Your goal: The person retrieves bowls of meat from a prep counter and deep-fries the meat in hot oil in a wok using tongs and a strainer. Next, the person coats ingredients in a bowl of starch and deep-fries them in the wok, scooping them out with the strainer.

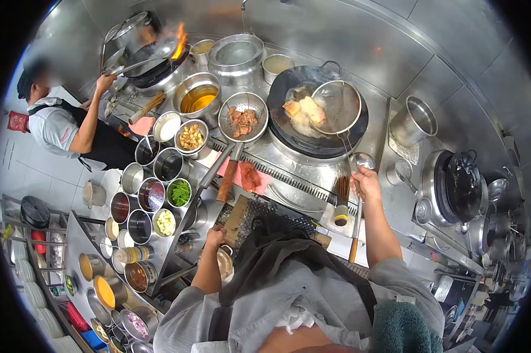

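My right hand (366, 183) is closed around the handle of a round wire-mesh strainer (343, 106). The strainer sits tilted over the right side of a black wok (286, 120). Pale golden fried pieces (305, 110) lie at its left rim, with bubbling oil around them. A ladle (365, 160) is close beside that hand; whether the hand also grips it is unclear. My left hand (216, 236) is low by my body with curled fingers, and what it holds, if anything, is hidden. Beyond it, a perforated skimmer (244, 97) with a wooden handle carries browned meat pieces (242, 120).
A bamboo brush (341, 203) stands at the counter's front edge. Several pots of sauces and chopped ingredients, including green vegetables (178, 192), fill the left rack. A co-worker (71, 120) handles a flaming wok (151, 62) at the far left. A steel pot (413, 120) stands right.
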### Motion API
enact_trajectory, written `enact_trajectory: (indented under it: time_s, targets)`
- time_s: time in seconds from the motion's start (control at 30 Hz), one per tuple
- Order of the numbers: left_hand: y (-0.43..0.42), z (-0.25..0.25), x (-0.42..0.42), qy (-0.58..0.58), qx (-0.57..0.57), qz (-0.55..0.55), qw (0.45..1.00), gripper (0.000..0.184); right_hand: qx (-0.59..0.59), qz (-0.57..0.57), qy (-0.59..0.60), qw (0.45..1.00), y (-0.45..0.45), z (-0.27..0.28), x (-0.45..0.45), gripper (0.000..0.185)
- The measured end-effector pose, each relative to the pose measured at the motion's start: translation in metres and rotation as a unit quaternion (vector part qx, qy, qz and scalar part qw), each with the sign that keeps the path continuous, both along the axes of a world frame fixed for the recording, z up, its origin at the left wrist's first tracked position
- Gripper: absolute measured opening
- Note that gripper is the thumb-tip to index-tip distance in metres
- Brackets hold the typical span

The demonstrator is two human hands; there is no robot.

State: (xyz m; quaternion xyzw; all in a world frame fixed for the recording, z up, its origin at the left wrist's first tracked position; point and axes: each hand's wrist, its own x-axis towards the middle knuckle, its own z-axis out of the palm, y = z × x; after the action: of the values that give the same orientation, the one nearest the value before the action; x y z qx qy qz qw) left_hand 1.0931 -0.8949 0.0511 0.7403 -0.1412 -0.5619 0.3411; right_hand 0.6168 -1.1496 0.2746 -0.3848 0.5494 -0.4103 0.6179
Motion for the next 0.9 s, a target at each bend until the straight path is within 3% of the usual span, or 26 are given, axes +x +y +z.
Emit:
enact_trajectory:
  time_s: [0.07,0.13,0.2,0.27,0.4,0.43,0.47,0.5,0.53,0.6,0.63,0.7,0.73,0.8,0.83,0.9]
  targets:
    - [-0.003,0.003,0.007,-0.058,0.012,-0.022,0.998,0.039,-0.002,0.011,0.052,0.999,0.007,0.009,-0.007,0.008]
    - [-0.009,0.014,0.012,-0.032,0.010,-0.037,0.999,0.041,-0.007,0.008,0.070,0.997,0.010,0.007,-0.016,0.008]
    - [-0.017,0.030,0.014,-0.091,0.023,-0.039,0.995,0.044,-0.027,0.000,0.120,0.992,0.012,0.006,-0.022,0.031]
    - [-0.023,0.043,0.014,-0.095,0.023,-0.038,0.994,0.044,-0.027,0.004,0.155,0.988,0.012,0.009,-0.025,0.035]
    - [-0.030,0.045,0.015,-0.055,-0.011,-0.002,0.998,0.042,-0.050,0.024,0.256,0.965,0.009,0.035,-0.021,0.040]
    - [-0.037,0.055,0.013,0.013,-0.057,0.096,0.994,0.040,-0.051,0.024,0.257,0.965,0.006,0.035,-0.023,0.040]
    - [-0.046,0.066,0.011,0.080,-0.103,0.194,0.972,0.040,-0.071,0.026,0.341,0.937,0.003,0.033,-0.025,0.040]
    - [-0.055,0.072,0.013,0.081,-0.102,0.196,0.972,0.040,-0.091,0.031,0.424,0.901,0.001,0.031,-0.026,0.040]
    - [-0.064,0.077,0.015,0.128,-0.155,0.214,0.956,0.041,-0.092,0.034,0.424,0.900,0.001,0.028,-0.026,0.040]
    - [-0.080,0.089,0.021,0.173,-0.208,0.233,0.934,0.043,-0.283,-0.003,0.590,0.756,0.001,0.024,-0.025,0.039]
    - [-0.089,0.096,0.023,0.175,-0.191,0.213,0.942,0.042,-0.285,-0.002,0.590,0.756,0.004,0.032,-0.018,0.039]
    - [-0.101,0.113,0.022,0.166,-0.151,0.169,0.960,0.039,-0.193,-0.006,0.532,0.825,0.012,0.051,-0.003,0.039]
    - [-0.106,0.113,0.022,0.167,-0.153,0.172,0.959,0.039,-0.196,-0.004,0.532,0.824,0.017,0.056,0.000,0.039]
    - [-0.113,0.112,0.024,0.122,-0.120,0.063,0.983,0.037,-0.200,0.039,0.499,0.842,0.029,0.060,0.007,0.038]
    - [-0.117,0.113,0.023,0.120,-0.102,0.046,0.986,0.033,-0.147,0.051,0.468,0.870,0.035,0.063,0.009,0.037]
    - [-0.126,0.109,0.026,0.123,-0.088,0.030,0.988,0.031,-0.150,0.080,0.466,0.868,0.042,0.060,0.008,0.037]
